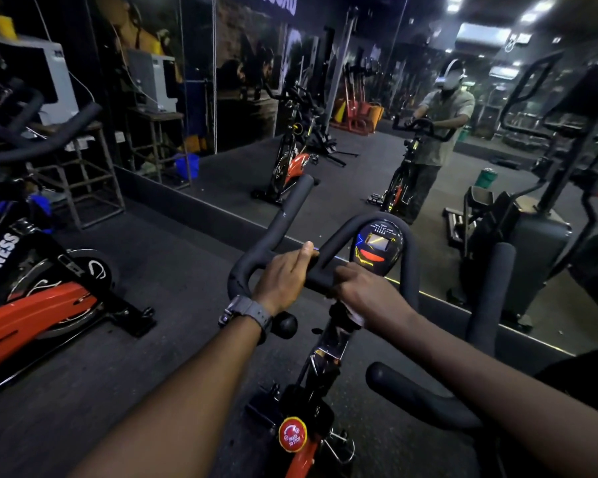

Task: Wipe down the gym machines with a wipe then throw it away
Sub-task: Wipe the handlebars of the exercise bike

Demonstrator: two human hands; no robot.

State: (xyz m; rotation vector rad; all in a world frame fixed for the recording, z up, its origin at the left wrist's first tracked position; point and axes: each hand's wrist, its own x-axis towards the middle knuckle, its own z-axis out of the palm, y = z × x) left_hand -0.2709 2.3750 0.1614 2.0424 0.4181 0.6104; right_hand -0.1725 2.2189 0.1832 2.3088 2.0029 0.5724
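An orange and black spin bike stands right in front of me, its black foam handlebar (277,232) curving up on the left and looping around a small console (377,244). My left hand (283,276), with a grey watch on the wrist, rests on the left part of the crossbar, fingers laid over it. My right hand (365,293) presses a white wipe (356,315) against the bar's middle, just below the console. Only a small white edge of the wipe shows under the palm.
A red "press to stop" knob (292,434) sits on the frame below. Another orange spin bike (32,305) stands at left. A mirror wall (325,115) runs ahead, reflecting me and the bikes. An elliptical machine (518,236) is at right, a metal stool (87,170) at left.
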